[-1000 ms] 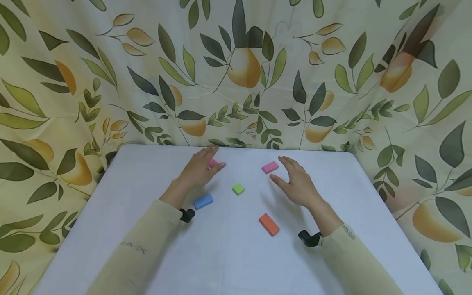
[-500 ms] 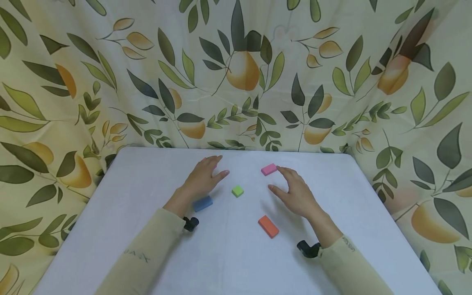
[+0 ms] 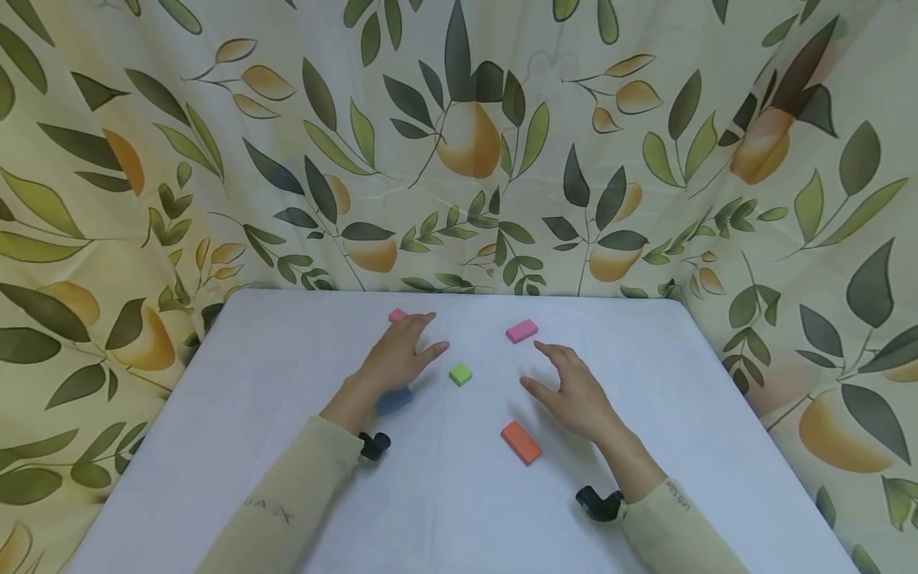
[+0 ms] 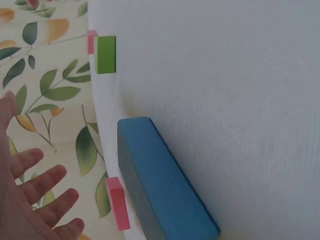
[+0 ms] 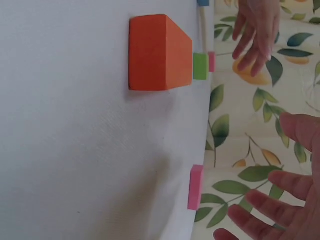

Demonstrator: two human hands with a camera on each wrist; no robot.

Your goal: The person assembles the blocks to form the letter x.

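Observation:
My left hand (image 3: 397, 355) hovers above the table, fingers spread and relaxed, holding nothing. Below its wrist lies a blue block (image 3: 396, 401), partly covered by the hand in the head view and large in the left wrist view. Past the knuckles, one end of a pink block (image 3: 398, 316) shows. My right hand (image 3: 574, 395), also raised and empty, has its thumb and fingers apart. Just beyond its fingertips sits a second pink block (image 3: 522, 331). A small green block (image 3: 460, 374) lies between the hands. Nearer to me is an orange block (image 3: 521, 443), left of the right wrist.
A white cloth covers the table (image 3: 445, 510). Behind its far edge hangs a curtain (image 3: 473, 207) printed with leaves and fruit. Each wrist carries a small black camera mount, such as the one (image 3: 599, 505) by the right sleeve.
Both hands have drawn back a little toward me, the left also slightly rightward, uncovering an end of the far-left pink block. The blocks appear to stay put while the head view tilts slightly.

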